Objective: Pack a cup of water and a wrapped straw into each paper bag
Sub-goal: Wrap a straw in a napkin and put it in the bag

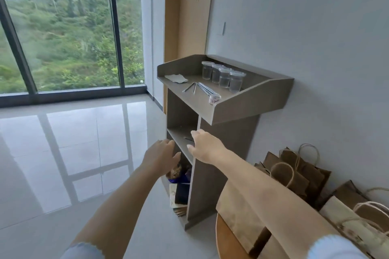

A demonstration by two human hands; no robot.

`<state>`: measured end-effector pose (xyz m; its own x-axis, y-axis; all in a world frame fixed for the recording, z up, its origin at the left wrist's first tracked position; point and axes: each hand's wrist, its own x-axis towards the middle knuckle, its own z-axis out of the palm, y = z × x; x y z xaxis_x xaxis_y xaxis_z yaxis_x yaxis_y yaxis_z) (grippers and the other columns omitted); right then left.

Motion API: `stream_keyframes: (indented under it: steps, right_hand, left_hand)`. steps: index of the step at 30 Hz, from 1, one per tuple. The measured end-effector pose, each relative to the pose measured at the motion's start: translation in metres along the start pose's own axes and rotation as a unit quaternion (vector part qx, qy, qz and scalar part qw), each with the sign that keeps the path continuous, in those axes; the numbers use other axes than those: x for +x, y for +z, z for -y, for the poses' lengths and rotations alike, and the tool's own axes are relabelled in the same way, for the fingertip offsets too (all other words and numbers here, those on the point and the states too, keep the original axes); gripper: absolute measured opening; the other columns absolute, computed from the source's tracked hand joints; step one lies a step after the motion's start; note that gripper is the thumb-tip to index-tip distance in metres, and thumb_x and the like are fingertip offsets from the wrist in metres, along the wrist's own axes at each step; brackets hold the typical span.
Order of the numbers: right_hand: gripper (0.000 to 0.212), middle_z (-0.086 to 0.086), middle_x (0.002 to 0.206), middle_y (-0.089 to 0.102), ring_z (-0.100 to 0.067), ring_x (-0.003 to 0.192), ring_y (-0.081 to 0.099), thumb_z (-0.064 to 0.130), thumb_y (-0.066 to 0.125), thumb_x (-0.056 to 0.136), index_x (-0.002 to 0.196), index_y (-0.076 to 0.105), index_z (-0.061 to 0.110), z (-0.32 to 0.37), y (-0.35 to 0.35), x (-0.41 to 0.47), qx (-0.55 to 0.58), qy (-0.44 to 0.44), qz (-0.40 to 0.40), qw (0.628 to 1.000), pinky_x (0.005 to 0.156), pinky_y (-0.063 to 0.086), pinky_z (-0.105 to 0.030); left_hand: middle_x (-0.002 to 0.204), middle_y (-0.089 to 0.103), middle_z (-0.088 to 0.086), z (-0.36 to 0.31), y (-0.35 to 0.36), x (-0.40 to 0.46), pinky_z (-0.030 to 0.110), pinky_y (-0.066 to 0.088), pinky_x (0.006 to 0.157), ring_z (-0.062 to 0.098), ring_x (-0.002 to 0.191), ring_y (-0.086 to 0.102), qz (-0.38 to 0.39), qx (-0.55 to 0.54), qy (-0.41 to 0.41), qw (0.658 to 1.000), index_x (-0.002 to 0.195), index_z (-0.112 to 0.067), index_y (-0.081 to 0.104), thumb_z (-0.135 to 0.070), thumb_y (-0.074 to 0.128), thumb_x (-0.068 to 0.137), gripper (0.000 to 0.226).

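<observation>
Glossy white floor tiles [63, 153] and a tall window [63, 27] fill nine to eleven o'clock. At centre, a grey lectern-style stand has a worktop [248, 103] at one o'clock. It carries a crumpled napkin [176, 78], wrapped straws [200, 88], a small tub [214, 98] and four lidded cups of water [223, 76], reading left to right. Both hands reach toward the stand's lower shelves, holding nothing: left hand [161, 157] with loosely spread fingers, right hand [205, 146] with fingers relaxed. Cups and straws lie well above both hands, toward twelve o'clock. Paper bags [294, 172] slump at four o'clock. Likely risk: the bags are limp, so a cup dropped in could tip and leak.
</observation>
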<state>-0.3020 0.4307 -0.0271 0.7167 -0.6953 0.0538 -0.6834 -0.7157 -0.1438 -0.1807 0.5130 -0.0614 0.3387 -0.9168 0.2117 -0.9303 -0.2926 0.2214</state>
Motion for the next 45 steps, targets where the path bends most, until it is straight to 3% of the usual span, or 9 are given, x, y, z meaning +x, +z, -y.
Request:
stream_keyframes:
  steps: [6, 16, 20, 25, 30, 35, 40, 45]
  right_hand:
    - [0.034, -0.011, 0.122, 0.05, -0.028, 0.113, 0.05, 0.03, 0.043, 0.098, 0.121, 0.046, 0.005, -0.018, -0.017, 0.116, 0.005, -0.001, -0.019, 1.0, 0.089, 0.042, -0.037]
    - [0.041, -0.011, 0.133, 0.046, -0.03, 0.121, 0.047, 0.028, 0.044, 0.097, 0.131, 0.042, 0.005, -0.031, -0.001, 0.27, 0.006, 0.034, -0.033, 0.999, 0.098, 0.042, -0.04]
    - [0.031, -0.012, 0.126, 0.047, -0.031, 0.116, 0.048, 0.027, 0.043, 0.098, 0.118, 0.046, 0.004, -0.036, 0.01, 0.334, 0.001, 0.085, -0.028, 0.996, 0.091, 0.04, -0.039]
    - [0.037, -0.012, 0.132, 0.046, -0.031, 0.122, 0.046, 0.028, 0.04, 0.099, 0.127, 0.046, 0.004, -0.038, 0.015, 0.417, -0.002, 0.148, -0.025, 0.989, 0.096, 0.041, -0.04]
    - [0.032, -0.01, 0.122, 0.05, -0.028, 0.113, 0.051, 0.028, 0.038, 0.099, 0.118, 0.05, 0.006, -0.045, 0.014, 0.484, 0.0, 0.228, -0.048, 0.973, 0.089, 0.043, -0.038]
    - [0.033, -0.01, 0.125, 0.049, -0.029, 0.115, 0.051, 0.027, 0.039, 0.099, 0.121, 0.049, 0.005, -0.069, 0.021, 0.53, -0.005, 0.282, -0.035, 0.959, 0.089, 0.043, -0.037]
    - [0.034, -0.011, 0.13, 0.048, -0.029, 0.122, 0.046, 0.026, 0.042, 0.098, 0.126, 0.047, 0.007, -0.098, 0.032, 0.579, -0.025, 0.323, -0.012, 0.946, 0.092, 0.043, -0.036]
    - [0.04, -0.015, 0.135, 0.042, -0.029, 0.125, 0.043, 0.007, 0.045, 0.094, 0.133, 0.042, 0.004, -0.119, 0.037, 0.619, -0.034, 0.356, -0.007, 0.934, 0.096, 0.042, -0.035]
  left_hand:
    - [0.13, 0.055, 0.001, 0.031, -0.005, 0.11, 0.024, 0.042, 0.093, 0.015, 0.119, 0.049, -0.001, 0.0, 0.004, 1.0, 0.129, -0.012, 0.05, -0.041, 0.042, 0.098, 0.043]
    - [0.132, 0.053, 0.002, 0.102, 0.027, 0.254, 0.026, 0.043, 0.095, 0.017, 0.121, 0.049, 0.031, -0.001, 0.017, 0.999, 0.131, -0.013, 0.048, -0.042, 0.041, 0.099, 0.045]
    - [0.132, 0.053, 0.002, 0.137, 0.043, 0.32, 0.027, 0.043, 0.096, 0.018, 0.121, 0.049, 0.043, 0.0, 0.05, 0.998, 0.132, -0.013, 0.048, -0.043, 0.041, 0.098, 0.045]
    - [0.132, 0.054, 0.003, 0.19, 0.042, 0.402, 0.03, 0.043, 0.097, 0.02, 0.121, 0.049, 0.045, -0.002, 0.077, 0.996, 0.129, -0.012, 0.05, -0.043, 0.041, 0.098, 0.044]
    - [0.131, 0.055, 0.001, 0.23, 0.046, 0.478, 0.028, 0.042, 0.098, 0.018, 0.121, 0.049, 0.05, 0.01, 0.116, 0.992, 0.13, -0.013, 0.05, -0.042, 0.039, 0.099, 0.044]
    - [0.128, 0.056, 0.002, 0.237, 0.065, 0.538, 0.03, 0.039, 0.103, 0.019, 0.12, 0.05, 0.068, 0.007, 0.147, 0.987, 0.128, -0.013, 0.052, -0.041, 0.039, 0.1, 0.042]
    - [0.117, 0.058, 0.001, 0.232, 0.082, 0.6, 0.028, 0.043, 0.09, 0.019, 0.113, 0.05, 0.054, -0.013, 0.165, 0.985, 0.121, -0.012, 0.055, -0.039, 0.038, 0.099, 0.039]
    - [0.113, 0.057, 0.002, 0.226, 0.092, 0.65, 0.027, 0.039, 0.088, 0.02, 0.114, 0.048, 0.052, -0.018, 0.174, 0.983, 0.11, -0.01, 0.056, -0.036, 0.038, 0.1, 0.033]
